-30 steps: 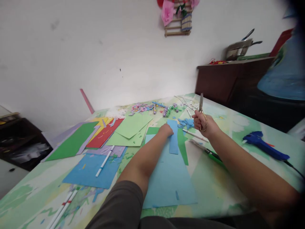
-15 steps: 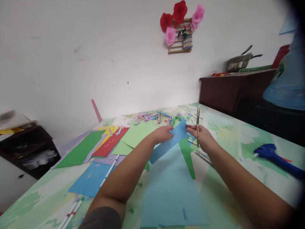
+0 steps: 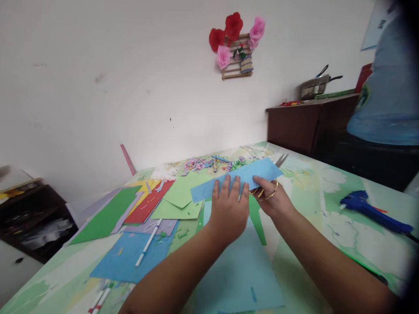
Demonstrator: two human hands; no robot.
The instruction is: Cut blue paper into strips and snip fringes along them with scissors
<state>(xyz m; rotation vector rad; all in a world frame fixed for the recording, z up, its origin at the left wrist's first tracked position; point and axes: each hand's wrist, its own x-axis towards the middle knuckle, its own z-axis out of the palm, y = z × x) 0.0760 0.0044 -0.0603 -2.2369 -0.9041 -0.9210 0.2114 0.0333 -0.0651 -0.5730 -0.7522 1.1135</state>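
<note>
A blue paper strip [image 3: 262, 168] is held raised and tilted above the table. My left hand [image 3: 231, 211] has its fingers laid over the strip's front, its thumb hidden. Pressing a thumb on the strip's lower right edge, my right hand [image 3: 275, 198] also carries scissors with gold handles [image 3: 276, 189]; their blades [image 3: 282, 160] poke out behind the strip. Beneath my hands lies a larger light blue sheet [image 3: 242, 272], with a tapering green paper piece [image 3: 258, 222] at its upper right edge.
Left of my hands lie green [image 3: 109, 213], red [image 3: 150, 200] and light green sheets [image 3: 183, 187], and a blue sheet [image 3: 121, 257] with a white paper stick [image 3: 148, 244]. Colourful scraps [image 3: 196, 165] pile near the wall. At right are a blue glue gun [image 3: 373, 211] and a person [image 3: 386, 96].
The strip has turned from a steep slant to nearly level. My left hand has moved its fingers onto the strip's front. The scissors' blades have swung behind the strip. The view has shifted slightly.
</note>
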